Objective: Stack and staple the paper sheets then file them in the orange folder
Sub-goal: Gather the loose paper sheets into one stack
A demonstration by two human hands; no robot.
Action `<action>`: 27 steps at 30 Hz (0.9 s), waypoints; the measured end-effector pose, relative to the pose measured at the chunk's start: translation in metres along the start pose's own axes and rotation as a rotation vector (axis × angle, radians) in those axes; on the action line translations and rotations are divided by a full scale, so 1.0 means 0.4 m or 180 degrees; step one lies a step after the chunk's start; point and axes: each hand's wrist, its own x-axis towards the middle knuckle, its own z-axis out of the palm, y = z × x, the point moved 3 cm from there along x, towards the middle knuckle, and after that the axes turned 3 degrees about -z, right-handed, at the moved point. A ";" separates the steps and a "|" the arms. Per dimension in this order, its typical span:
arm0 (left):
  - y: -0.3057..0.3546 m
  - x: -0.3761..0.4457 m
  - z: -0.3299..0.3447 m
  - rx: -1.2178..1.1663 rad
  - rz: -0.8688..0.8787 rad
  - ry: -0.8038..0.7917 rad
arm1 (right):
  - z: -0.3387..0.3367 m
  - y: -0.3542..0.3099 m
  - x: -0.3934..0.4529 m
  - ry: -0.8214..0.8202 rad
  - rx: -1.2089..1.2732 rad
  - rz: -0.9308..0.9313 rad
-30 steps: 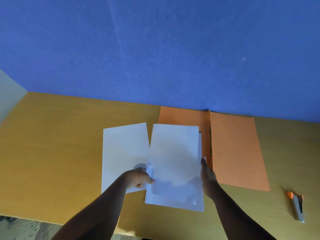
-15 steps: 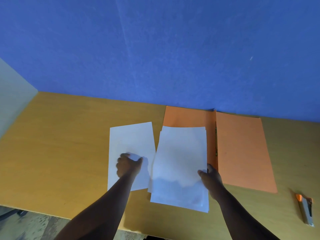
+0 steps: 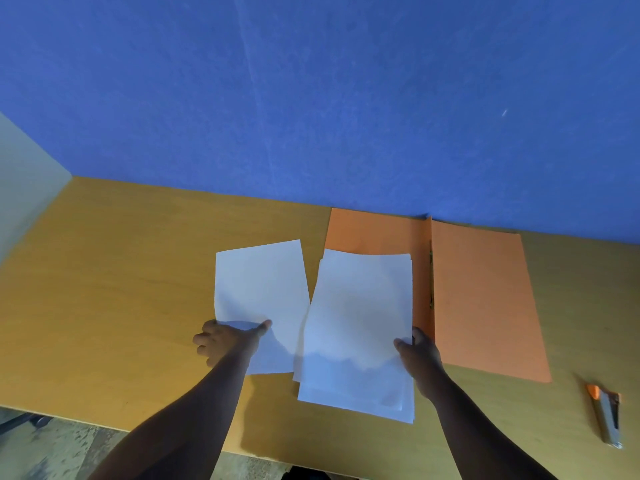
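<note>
A loose stack of white sheets (image 3: 360, 320) lies on the wooden desk, its upper part overlapping the left flap of the open orange folder (image 3: 481, 303). My right hand (image 3: 417, 355) rests against the stack's right edge, fingers on the paper. To the left lies a single white sheet (image 3: 259, 285). My left hand (image 3: 225, 341) grips that sheet's left near edge, thumb on top and fingers curled beneath, and the sheet's near part bends up. A grey stapler with an orange end (image 3: 607, 419) lies at the far right of the desk.
The wooden desk (image 3: 114, 289) meets a blue wall (image 3: 311, 98) at the back. A pale partition (image 3: 24, 188) stands at the left. The desk's near edge runs below my arms, with the floor (image 3: 52, 448) beyond it.
My left hand let go of the stack, moved left to the single sheet and took hold of its near left edge. My right hand stayed at the stack's right edge.
</note>
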 end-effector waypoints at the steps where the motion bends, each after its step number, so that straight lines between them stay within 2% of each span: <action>1: 0.001 0.003 0.000 -0.0119 -0.0023 -0.0085 | 0.000 0.001 0.000 -0.0002 -0.0011 0.0002; 6: 0.034 -0.001 -0.011 -0.0885 0.0071 -0.0762 | -0.007 0.002 -0.003 -0.0033 0.0016 0.0005; 9: 0.094 -0.021 -0.033 -0.1578 0.0097 -0.1029 | -0.009 0.002 -0.004 -0.0039 0.0059 0.0029; 10: 0.120 -0.032 -0.042 -0.1864 0.0128 -0.1261 | -0.008 0.005 -0.003 -0.0034 0.0088 0.0045; 12: 0.175 -0.062 -0.062 -0.2267 0.0286 -0.2062 | -0.006 0.008 -0.002 -0.0033 0.0128 0.0067; 15: 0.239 -0.118 -0.102 -0.2394 0.0671 -0.3362 | -0.001 0.009 -0.004 -0.0044 0.0181 0.0102; 17: 0.266 -0.149 -0.118 -0.2431 0.0838 -0.3853 | 0.002 0.009 -0.006 -0.0022 0.0240 0.0135; 22: 0.291 -0.194 -0.108 -0.2783 0.0954 -0.4275 | 0.000 0.011 -0.005 -0.0053 0.0322 0.0229; 25: 0.266 -0.213 -0.066 -0.1967 0.0831 -0.4251 | -0.005 0.012 0.000 -0.0031 0.0499 0.0304; 27: 0.233 -0.219 -0.027 -0.1332 0.0809 -0.4048 | -0.006 0.011 -0.001 0.0009 0.0762 0.0374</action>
